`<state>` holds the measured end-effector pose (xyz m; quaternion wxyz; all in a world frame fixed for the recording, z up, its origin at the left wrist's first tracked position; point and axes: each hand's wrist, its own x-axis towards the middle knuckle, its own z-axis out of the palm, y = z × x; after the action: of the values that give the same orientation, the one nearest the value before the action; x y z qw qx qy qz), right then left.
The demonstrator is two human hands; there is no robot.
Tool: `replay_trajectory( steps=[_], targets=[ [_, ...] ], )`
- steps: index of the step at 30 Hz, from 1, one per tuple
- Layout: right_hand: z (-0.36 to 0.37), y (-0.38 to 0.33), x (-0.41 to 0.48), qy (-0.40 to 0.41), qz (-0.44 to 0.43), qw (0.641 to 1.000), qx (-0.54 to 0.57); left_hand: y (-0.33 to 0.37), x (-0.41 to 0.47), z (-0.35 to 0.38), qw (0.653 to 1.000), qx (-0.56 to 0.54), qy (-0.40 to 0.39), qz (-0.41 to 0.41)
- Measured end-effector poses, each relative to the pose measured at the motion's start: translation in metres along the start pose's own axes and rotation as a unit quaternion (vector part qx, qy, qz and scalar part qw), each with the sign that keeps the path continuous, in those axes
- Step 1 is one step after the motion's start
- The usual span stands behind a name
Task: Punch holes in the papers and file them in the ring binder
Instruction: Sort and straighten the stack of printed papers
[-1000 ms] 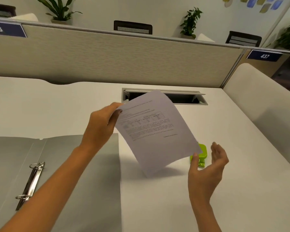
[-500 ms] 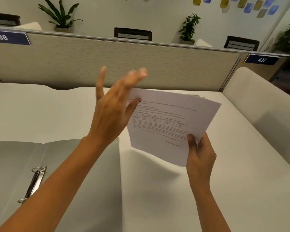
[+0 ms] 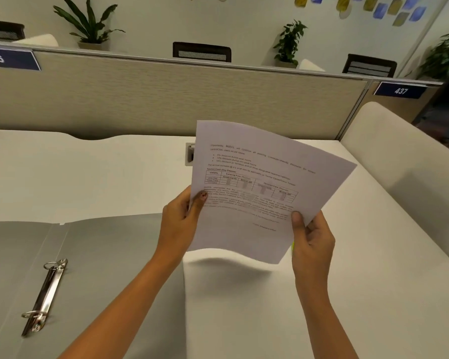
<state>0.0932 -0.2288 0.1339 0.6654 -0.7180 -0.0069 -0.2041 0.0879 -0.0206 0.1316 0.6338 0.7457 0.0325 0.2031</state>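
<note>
I hold a printed white paper upright above the desk, text and a table facing me. My left hand pinches its left edge, thumb on the front. My right hand grips its lower right corner. A grey ring binder lies open on the desk at the lower left, its metal two-ring mechanism shut and bare. Only a sliver of the green hole punch shows beside my right hand; the rest is hidden behind the paper.
The white desk is bounded by a beige partition at the back and a cream panel on the right. A cable slot in the desk peeks out left of the paper.
My left hand, which was open and off the sheet, has come back down and taken the paper's left edge. The paper has turned more upright, now held by both hands.
</note>
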Motion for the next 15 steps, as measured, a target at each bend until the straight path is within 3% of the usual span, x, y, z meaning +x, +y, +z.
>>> replay_trajectory(
  steps=[6,15],
  targets=[
    [-0.002,-0.006,0.004,0.01,-0.015,1.0,0.007,0.006,-0.008,0.007,0.999,-0.044,0.026,0.012],
    [-0.01,0.02,-0.002,-0.001,0.051,0.999,-0.01,-0.008,-0.027,0.012,0.997,-0.069,0.014,-0.034]
  ],
)
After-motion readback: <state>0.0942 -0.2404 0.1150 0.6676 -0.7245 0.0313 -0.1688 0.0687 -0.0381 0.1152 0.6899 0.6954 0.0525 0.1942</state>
